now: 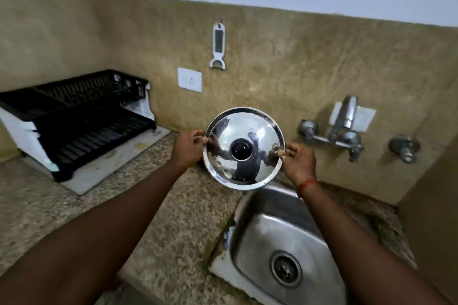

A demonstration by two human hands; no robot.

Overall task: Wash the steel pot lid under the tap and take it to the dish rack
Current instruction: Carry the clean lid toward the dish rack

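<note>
A round steel pot lid with a black knob at its centre is held upright in the air, its top facing me, above the back left corner of the sink. My left hand grips its left rim and my right hand grips its right rim. The tap juts from the wall to the right of the lid, with no water visible. The black two-tier dish rack stands on the counter at the left.
A speckled granite counter runs from the rack to the sink. A white mat lies under the rack. On the wall hang a white peeler and a socket plate. A second valve sticks out at the right.
</note>
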